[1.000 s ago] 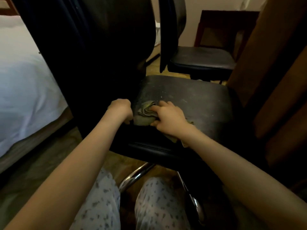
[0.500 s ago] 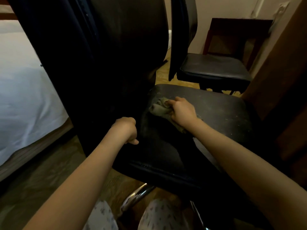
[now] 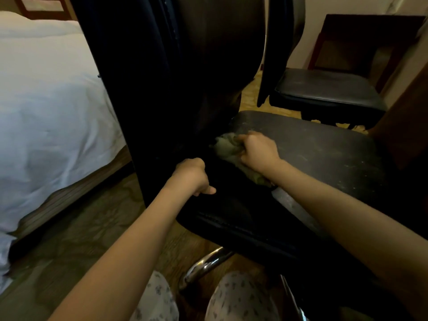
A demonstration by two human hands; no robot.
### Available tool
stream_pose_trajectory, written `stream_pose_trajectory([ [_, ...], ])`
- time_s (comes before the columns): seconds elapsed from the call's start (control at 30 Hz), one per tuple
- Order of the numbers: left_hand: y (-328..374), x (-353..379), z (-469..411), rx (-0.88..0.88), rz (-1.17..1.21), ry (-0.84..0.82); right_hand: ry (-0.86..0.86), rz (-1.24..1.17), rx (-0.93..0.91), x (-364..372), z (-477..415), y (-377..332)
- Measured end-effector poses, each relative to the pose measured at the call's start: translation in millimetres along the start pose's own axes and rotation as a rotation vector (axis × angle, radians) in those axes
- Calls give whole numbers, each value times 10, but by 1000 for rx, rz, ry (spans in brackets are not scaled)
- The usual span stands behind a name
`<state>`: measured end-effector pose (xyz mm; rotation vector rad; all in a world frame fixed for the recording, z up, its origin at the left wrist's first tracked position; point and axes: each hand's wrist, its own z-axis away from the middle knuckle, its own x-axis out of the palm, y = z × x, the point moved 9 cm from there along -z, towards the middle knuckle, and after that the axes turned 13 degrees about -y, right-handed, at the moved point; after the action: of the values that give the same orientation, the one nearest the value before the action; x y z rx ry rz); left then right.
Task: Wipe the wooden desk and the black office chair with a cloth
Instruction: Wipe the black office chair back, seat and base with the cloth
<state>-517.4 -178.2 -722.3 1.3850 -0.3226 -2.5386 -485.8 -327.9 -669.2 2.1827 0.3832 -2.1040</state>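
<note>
Cloth (image 3: 228,147), olive, soft and light, likely limp and best held bunched in a wad: pressed on dusty black office chair seat (image 3: 312,154) beside backrest (image 3: 185,66), clutched by right hand (image 3: 258,150); left hand (image 3: 191,176) curled at seat edge, grip unclear.

Crumpled cloth (image 3: 228,147) on black chair seat (image 3: 324,154)

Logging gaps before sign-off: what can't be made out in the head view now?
Head view:
Left hand: fingers curl away into shadow, so whether its grip closes on the chair seat is unclear.
Cloth: partly covered by the right hand and forearm.
Chrome base: mostly hidden beneath the seat and the person's knees.
Wooden panel: cut off by the right edge; cannot tell whether it is the desk.
</note>
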Motion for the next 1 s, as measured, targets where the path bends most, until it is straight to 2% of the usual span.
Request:
stream_pose_trajectory([
  [0.07,-17,7,26,5,40,-11,19,56,90,-66,-181,149],
  [0.13,-17,8,60,15,67,-5,0,72,85,-88,-289,131],
  [0.27,-11,13,89,65,40,-23,59,-43,-72,-319,-139,-189],
  [0.4,-33,42,153,136,-35,-106,-77,-16,-202,46,253,-548],
  [0.53,11,-7,210,142,-70,-57,11,-3,-57,-1,125,-145],
  [0.63,-65,5,230,133,-21,-5,13,4,40,-55,8,100],
  [0.8,-232,-53,347,107,-69,52,52,-214,-191,-332,406,-362],
  [0.9,-285,-59,372,53,-135,118,-50,-135,-314,-10,703,-829],
  [1.0,-299,-32,333,45,-103,88,-89,-105,-241,139,639,-635],
])
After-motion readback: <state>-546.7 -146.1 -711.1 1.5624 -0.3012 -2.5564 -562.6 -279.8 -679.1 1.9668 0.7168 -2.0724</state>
